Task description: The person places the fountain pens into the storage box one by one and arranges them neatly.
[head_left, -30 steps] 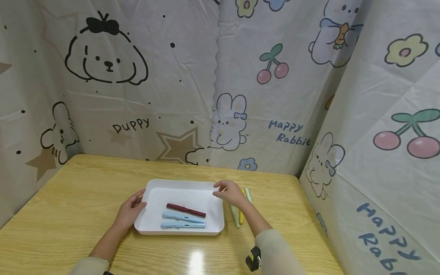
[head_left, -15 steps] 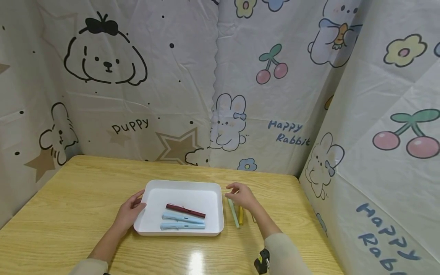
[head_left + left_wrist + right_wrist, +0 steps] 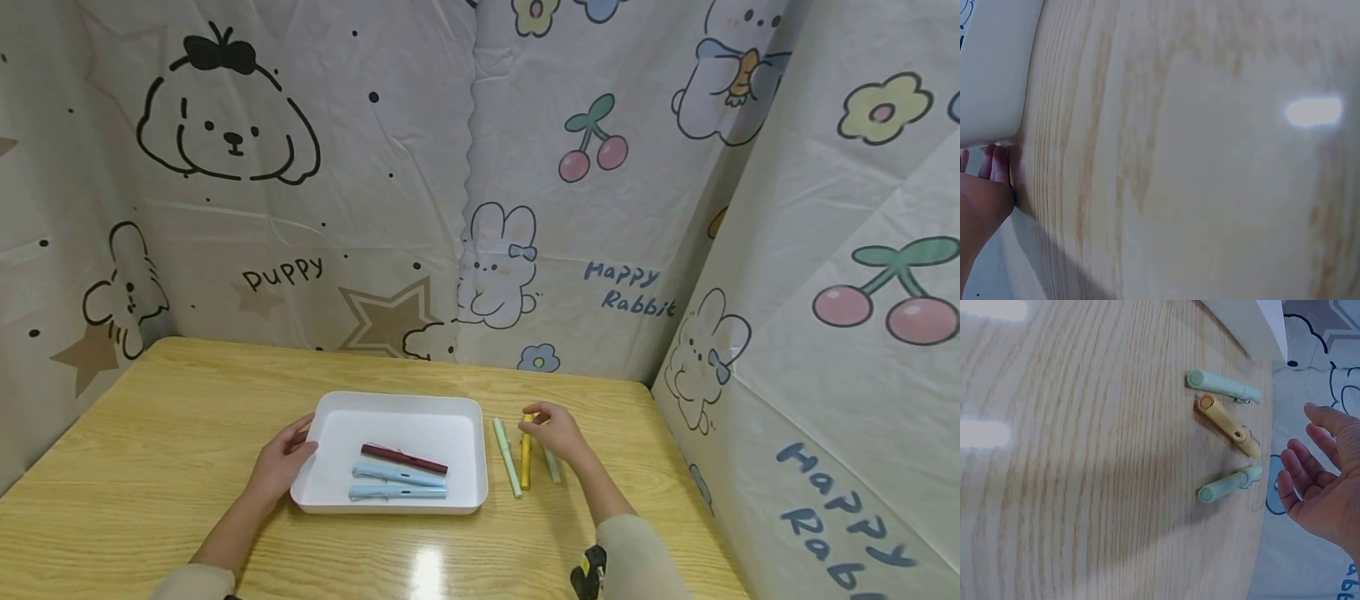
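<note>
My left hand [image 3: 281,462] grips the left rim of a white tray [image 3: 471,454], its thumb lapping over the edge. In the left wrist view its fingers [image 3: 999,165] are right at the tray's corner. Inside the tray lie a dark red pen [image 3: 405,459] and two light blue pens, one [image 3: 397,476] behind the other [image 3: 397,493]. My right hand [image 3: 557,432] hovers over the pens on the table, fingers loosely bent and holding nothing. Below it are a yellow pen [image 3: 526,462], a pale green pen [image 3: 507,458] nearer the tray and another pale green pen [image 3: 552,467], partly hidden by the hand.
The wooden table [image 3: 202,400] is walled in at the back and sides by a printed cloth [image 3: 390,208] with cartoon animals. A dark wrist device [image 3: 588,575] sits at the right sleeve [image 3: 637,558].
My right hand has moved right, from the tray's right rim to above the loose pens, uncovering the left pale green pen. My left hand stays at the tray, and the pens lie as before.
</note>
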Demonstrator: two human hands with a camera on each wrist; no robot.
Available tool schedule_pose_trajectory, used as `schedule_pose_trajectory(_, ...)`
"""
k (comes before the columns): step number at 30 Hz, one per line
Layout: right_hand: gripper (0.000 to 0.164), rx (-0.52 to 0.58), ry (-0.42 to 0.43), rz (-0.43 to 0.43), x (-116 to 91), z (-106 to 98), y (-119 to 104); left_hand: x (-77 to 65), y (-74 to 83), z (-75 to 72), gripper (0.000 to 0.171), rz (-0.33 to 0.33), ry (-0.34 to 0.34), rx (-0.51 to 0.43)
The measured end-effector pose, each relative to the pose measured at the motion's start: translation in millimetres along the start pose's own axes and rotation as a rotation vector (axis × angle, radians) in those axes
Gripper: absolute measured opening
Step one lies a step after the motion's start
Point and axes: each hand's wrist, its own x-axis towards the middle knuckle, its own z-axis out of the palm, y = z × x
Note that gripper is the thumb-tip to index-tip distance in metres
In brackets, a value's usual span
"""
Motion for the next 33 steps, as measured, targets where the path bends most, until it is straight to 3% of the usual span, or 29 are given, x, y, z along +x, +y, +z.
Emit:
schedule_pose_trajectory(15, 0.033, -0.002, 0.054, 0.093, -1.1, -7.3, 36.0, -2.7, 1.7, -2.5, 0.053, 0.001, -0.018, -0.005)
schedule_pose_trajectory(33, 0.036, 0.070, 0.182, 0.195, -0.7, 15.3, 62.3, -2.7, 1.3, -2.0, 0.053, 0.003, -0.022, -0.017)
